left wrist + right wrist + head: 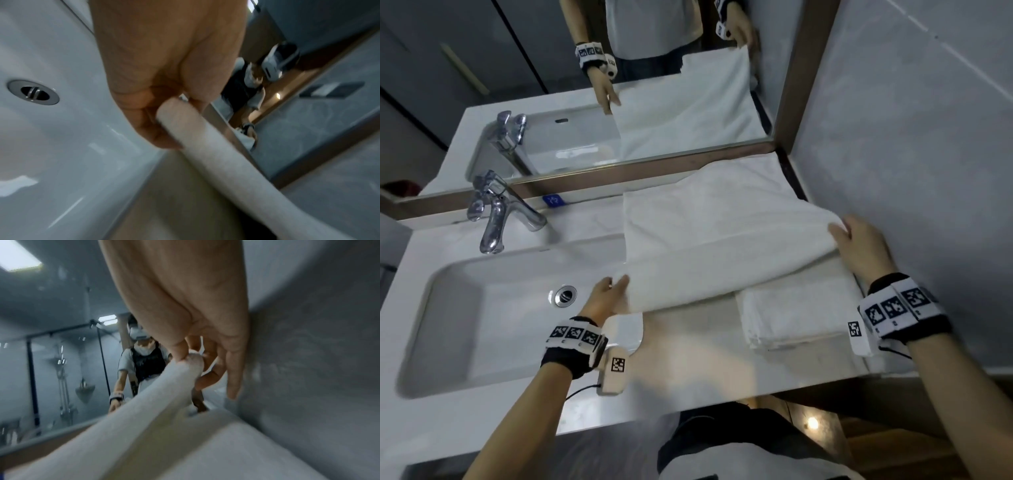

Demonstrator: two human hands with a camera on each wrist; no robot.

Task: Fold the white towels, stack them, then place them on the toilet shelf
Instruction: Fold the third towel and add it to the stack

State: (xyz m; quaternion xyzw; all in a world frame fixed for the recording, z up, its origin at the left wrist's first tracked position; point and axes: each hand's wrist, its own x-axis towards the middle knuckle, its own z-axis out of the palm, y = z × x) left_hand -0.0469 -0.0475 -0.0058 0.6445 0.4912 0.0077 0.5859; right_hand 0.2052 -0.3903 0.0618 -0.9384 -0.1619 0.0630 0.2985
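A large white towel (722,236) lies spread on the counter to the right of the sink, its near edge lifted. My left hand (611,296) pinches the towel's near left corner (174,120) over the basin's right side. My right hand (856,243) pinches the near right corner (191,363) close to the side wall. Between the two hands the lifted edge (226,170) hangs in a slack fold. A second white towel (794,315), folded into a thick rectangle, rests on the counter under and in front of the raised edge.
A white sink basin (448,308) with a chrome drain (565,295) fills the left, and a chrome faucet (496,212) stands behind it. A mirror (619,102) runs along the back. A grey wall (911,171) bounds the right. The counter's front edge (688,407) is near my body.
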